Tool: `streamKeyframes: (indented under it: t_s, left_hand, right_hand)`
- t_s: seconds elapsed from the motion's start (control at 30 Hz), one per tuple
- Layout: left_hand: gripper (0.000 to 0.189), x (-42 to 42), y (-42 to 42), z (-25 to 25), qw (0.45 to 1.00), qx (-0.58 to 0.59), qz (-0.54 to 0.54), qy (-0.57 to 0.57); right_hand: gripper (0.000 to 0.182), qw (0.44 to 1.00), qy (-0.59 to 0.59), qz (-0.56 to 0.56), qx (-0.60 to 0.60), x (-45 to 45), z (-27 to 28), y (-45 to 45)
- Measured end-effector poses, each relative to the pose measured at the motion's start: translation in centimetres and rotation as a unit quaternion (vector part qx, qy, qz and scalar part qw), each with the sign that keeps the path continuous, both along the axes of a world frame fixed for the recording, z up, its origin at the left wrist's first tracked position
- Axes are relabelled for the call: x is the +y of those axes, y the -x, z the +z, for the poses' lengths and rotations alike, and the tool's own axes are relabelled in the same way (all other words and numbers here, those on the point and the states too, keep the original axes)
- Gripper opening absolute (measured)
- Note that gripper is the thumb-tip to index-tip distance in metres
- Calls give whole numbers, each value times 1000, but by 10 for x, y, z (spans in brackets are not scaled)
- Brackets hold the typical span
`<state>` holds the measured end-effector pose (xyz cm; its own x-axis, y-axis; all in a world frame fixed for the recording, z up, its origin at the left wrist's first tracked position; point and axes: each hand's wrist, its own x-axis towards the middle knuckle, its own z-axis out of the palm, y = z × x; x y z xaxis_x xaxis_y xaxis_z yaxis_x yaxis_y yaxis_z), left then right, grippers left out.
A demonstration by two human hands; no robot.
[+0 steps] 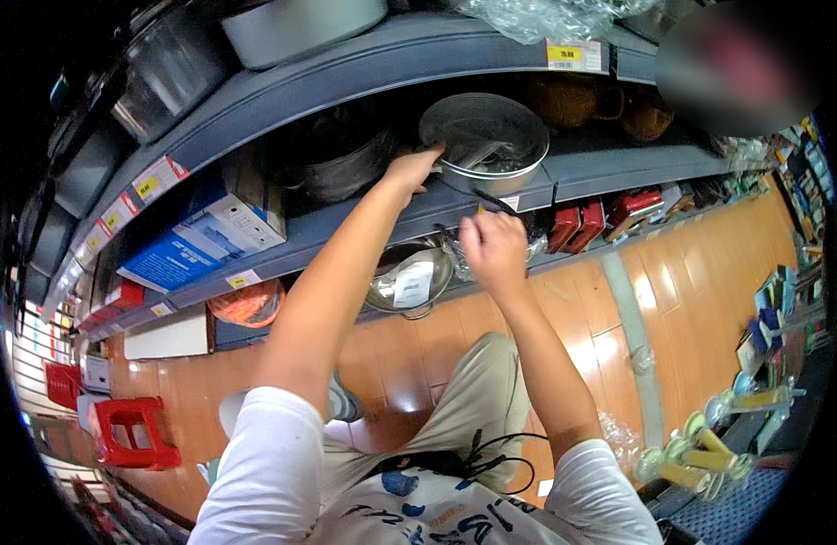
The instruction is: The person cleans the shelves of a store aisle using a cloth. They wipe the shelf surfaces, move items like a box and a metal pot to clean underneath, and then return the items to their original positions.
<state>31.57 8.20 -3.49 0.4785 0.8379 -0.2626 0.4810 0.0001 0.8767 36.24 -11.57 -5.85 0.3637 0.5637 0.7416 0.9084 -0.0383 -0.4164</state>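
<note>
A round metal pan with a pale rim and clear plastic inside stands on the middle shelf. Against its left rim lies my left hand, thumb at the edge and other fingers partly hidden. My right hand is curled around the dark handle that runs down from the pan's front. Left of the pan, a large dark pot sits in shadow. Below my hands, on the lowest shelf, are a shiny metal wok with a white label and clear plastic wrapping.
Above runs a grey shelf edge with pots and plastic wrap over it. A blue and white box is at the left. Red boxes line the lowest shelf. A red stool stands on the floor; paint rollers lie at the right.
</note>
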Motion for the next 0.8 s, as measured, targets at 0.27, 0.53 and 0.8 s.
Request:
streamKeyframes:
  t_s: [0.27, 0.53, 0.8]
  left_hand:
    - [27, 6, -11, 0, 982, -130, 0, 134]
    - [35, -56, 144, 59, 943, -255, 35, 211]
    - [40, -137, 317, -19, 991, 37, 32, -122]
  right_hand:
    - [28, 877, -111, 9, 467, -60, -34, -70]
    - [28, 709, -239, 54, 662, -57, -14, -93]
    - [26, 701, -144, 286, 637, 40, 50, -13]
